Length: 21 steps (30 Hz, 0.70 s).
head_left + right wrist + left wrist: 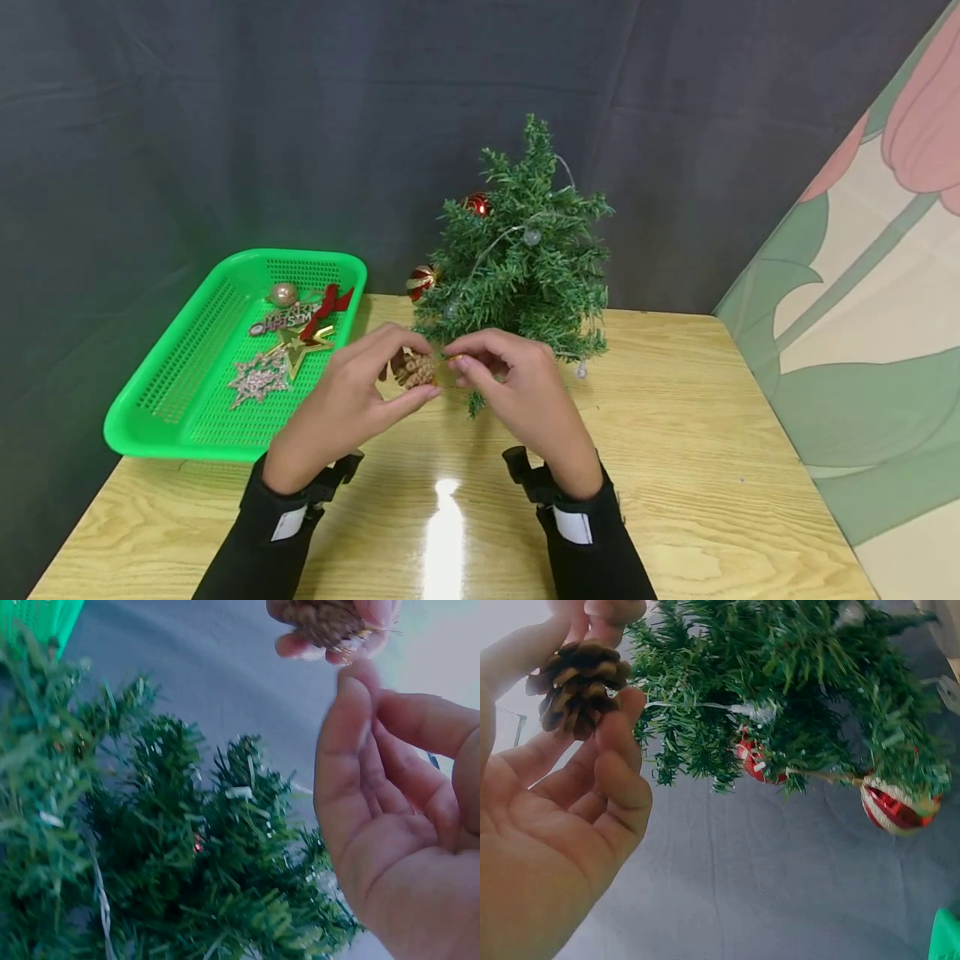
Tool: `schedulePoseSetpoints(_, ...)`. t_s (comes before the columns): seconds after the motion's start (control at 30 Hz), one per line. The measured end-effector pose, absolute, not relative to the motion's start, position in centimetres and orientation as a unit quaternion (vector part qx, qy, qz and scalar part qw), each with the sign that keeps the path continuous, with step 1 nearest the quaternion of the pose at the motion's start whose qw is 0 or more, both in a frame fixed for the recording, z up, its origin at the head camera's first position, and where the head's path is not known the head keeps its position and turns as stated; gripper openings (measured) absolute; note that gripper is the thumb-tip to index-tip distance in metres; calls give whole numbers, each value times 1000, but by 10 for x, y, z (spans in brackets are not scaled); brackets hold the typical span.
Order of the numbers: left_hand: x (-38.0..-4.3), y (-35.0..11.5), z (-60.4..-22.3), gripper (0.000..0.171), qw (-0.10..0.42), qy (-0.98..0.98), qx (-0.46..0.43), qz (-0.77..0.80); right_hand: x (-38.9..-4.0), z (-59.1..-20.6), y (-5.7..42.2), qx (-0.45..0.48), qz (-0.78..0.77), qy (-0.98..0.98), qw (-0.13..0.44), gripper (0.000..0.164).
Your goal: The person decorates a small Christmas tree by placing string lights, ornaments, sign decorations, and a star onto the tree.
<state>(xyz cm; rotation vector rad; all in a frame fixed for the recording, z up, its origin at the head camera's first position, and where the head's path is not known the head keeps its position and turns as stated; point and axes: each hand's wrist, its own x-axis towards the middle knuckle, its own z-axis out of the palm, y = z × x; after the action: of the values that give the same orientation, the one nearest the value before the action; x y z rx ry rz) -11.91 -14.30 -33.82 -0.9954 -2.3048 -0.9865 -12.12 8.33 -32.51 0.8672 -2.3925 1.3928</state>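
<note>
My left hand point(360, 383) holds a brown pine cone point(415, 369) between its thumb and fingers, in front of the small Christmas tree point(525, 258). In the left wrist view the pine cone point(581, 686) shows its open scales. A thin gold string point(348, 655) comes off the cone's end, and my right hand point(517, 379) pinches it between thumb and forefinger. Both hands are close together, their fingertips overlapping the tree's lower branches in the head view. A red bauble point(477, 204) and a red-and-gold striped bauble point(422, 282) hang on the tree's left side.
A green plastic basket point(142, 417) stands at the left of the wooden table point(690, 467). Inside are a gold star point(295, 354), a glittery snowflake point(258, 377), a pale bauble point(283, 293) and a red ribbon point(324, 312). A light string with clear bulbs point(532, 237) winds round the tree.
</note>
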Motion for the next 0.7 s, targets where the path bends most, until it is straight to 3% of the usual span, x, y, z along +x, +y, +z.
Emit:
schedulePoseSetpoints(0.2,-120,-135,-344,32,205,-829,-349,-387,-122,-325,87,293,453,-828,154,7)
schedulePoseSetpoints(0.37,-122,-122,-346,24,151,-822,-353,-420,-122,-324,85,290,460,-825,153,5)
schedulePoseSetpoints(0.57,-124,-105,-340,11,103,-774,-346,-520,-120,-323,85,284,487,-813,148,9)
schedulePoseSetpoints(0.7,-126,-100,-337,10,83,-736,-345,-577,-119,-322,88,274,487,-815,152,12)
